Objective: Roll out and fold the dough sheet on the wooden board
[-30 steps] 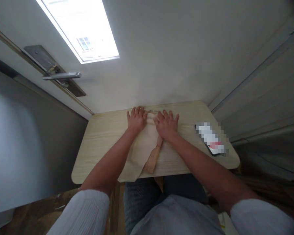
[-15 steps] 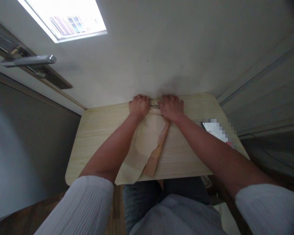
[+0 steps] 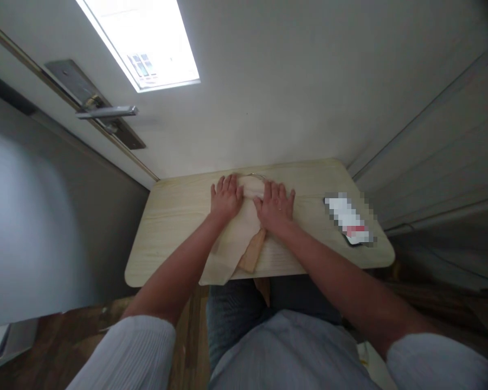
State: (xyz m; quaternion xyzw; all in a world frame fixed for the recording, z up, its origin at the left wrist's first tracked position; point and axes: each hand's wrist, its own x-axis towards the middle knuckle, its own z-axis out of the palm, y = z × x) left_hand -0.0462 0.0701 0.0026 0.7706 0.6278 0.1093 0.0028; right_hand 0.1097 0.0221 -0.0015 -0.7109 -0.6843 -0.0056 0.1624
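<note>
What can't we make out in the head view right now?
All in the head view:
- Beige piece: parts of its far sides, covered by the left hand and right hand.
- Tan strip: upper end, hidden by the right hand.
- Metallic curve at the piece's far end: too small to identify.
- Phone-like item: face pixelated.
- Door window: top cut off by the picture edge.

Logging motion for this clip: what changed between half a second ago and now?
The left hand and right hand have drawn back from the far edge of the tabletop. Both still rest on the beige sheet; no grip visibly taken or released. The pixelated item stayed at the right.
</note>
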